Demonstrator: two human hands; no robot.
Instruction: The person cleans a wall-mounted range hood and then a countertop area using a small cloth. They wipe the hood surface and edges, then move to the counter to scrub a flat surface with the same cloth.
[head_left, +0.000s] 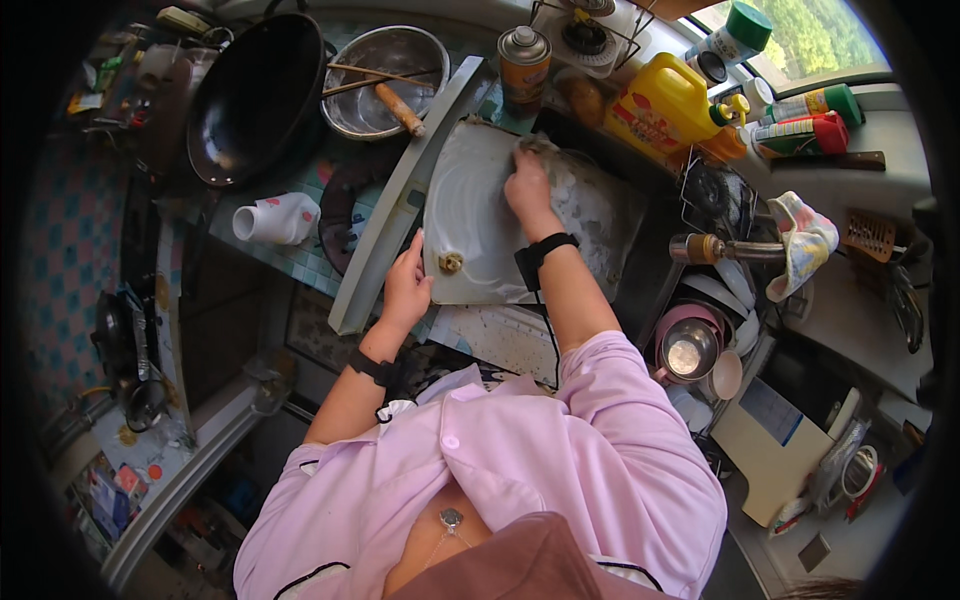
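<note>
A flat metal panel (476, 195), wet with whitish suds and fitted with a small brass-coloured part (451, 262), lies tilted before me at the sink. My right hand (529, 187) grips a greyish scrubbing pad or cloth (538, 142) and presses it on the panel's upper part. At the panel's left edge is my left hand (409, 283), its fingers extended along the rim; whether it grips the rim is hard to tell. A long pale metal strip (390, 217) stands slanted just left of the panel.
A black wok (259, 101), a steel bowl (360, 56) and a white cup (276, 219) are at the left. Behind stand a spray can (523, 64) and a yellow jug (660, 101). The faucet (739, 250), draped with a cloth (801, 244), and stacked pots (686, 349) are at the right.
</note>
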